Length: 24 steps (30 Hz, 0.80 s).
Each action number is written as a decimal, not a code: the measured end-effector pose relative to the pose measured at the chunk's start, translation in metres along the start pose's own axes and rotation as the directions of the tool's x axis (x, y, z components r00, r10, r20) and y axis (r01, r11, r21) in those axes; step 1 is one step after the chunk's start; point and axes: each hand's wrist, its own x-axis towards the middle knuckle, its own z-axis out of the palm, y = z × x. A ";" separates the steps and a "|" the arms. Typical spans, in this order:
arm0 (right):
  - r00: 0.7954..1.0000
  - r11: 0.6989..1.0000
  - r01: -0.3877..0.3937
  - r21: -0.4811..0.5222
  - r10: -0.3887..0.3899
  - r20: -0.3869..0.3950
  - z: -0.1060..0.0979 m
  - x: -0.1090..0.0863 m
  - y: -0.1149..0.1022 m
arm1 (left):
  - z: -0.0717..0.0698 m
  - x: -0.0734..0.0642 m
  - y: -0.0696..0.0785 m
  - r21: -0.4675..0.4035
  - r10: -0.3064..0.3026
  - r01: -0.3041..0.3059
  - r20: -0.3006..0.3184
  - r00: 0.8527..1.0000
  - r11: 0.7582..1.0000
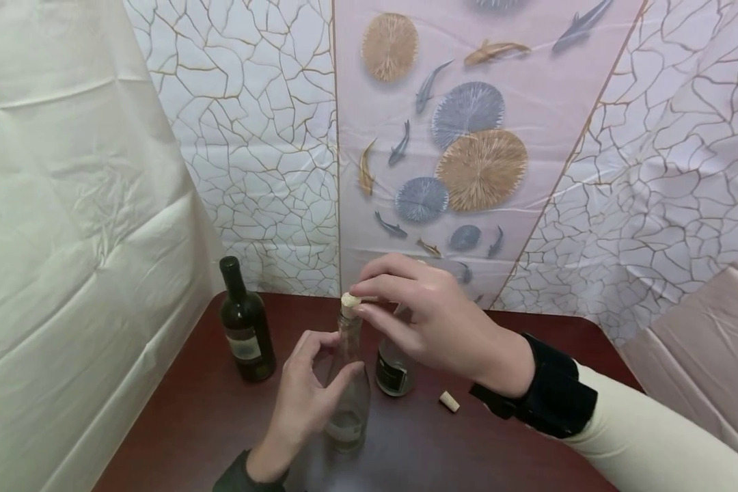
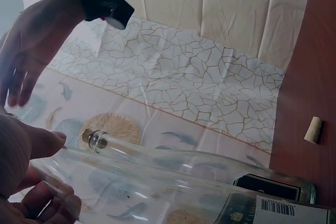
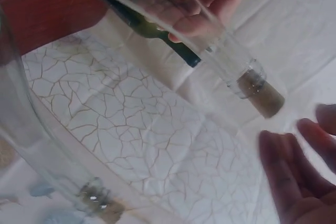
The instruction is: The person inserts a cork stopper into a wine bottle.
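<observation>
My left hand grips a clear glass bottle below its neck, thumb on one side and fingers on the other. A pale cork stands partway in that bottle's mouth, its upper part sticking out. Close by the cork is my right hand, fingers loosely bent. In the right wrist view a small gap shows between the right fingers and the cork. The left wrist view has the bottle lying sideways across it, with a barcode label low on its body.
A second clear bottle with a dark label stands just behind, a cork in its mouth. A dark green bottle stands at the back left. To the right a loose cork lies on the dark red table. Patterned cloth hangs behind.
</observation>
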 end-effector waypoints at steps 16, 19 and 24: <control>0.831 0.919 -0.320 0.230 0.389 -0.398 -0.008 -0.085 -0.023 | 0.002 0.010 -0.041 0.076 -0.130 0.128 0.017 0.991 0.989; 0.789 0.884 -0.398 0.244 0.466 -0.400 -0.004 -0.102 -0.021 | 0.000 0.016 -0.047 0.111 -0.150 0.147 0.024 0.988 0.983; 0.732 0.833 -0.477 0.280 0.553 -0.398 0.002 -0.134 -0.011 | -0.002 0.029 -0.058 0.157 -0.153 0.147 0.029 0.988 0.977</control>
